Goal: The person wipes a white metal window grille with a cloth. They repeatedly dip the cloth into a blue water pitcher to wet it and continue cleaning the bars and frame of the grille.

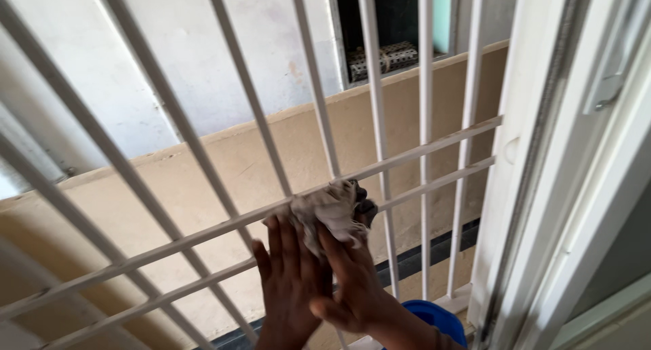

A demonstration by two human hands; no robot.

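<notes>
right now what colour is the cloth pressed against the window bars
Dirty off-white with grey smudges; the cloth shows best in the head view.
</notes>
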